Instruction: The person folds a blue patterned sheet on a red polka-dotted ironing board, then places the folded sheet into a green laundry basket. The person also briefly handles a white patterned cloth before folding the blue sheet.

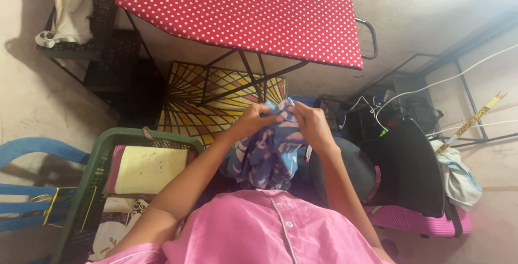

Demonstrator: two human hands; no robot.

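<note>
Below the red polka-dot ironing board, left hand and right hand pinch shut on a soft blue patterned cloth garment, probably light and limp, best gripped at its top edge.

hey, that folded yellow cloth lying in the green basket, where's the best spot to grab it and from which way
Probably the near long edge of the yellow cloth, reached from above, since the green basket is open-topped and the cloth lies flat on top of the pile. The left hand is closer to it, though both it and the right hand are gripping the blue patterned garment.
</note>
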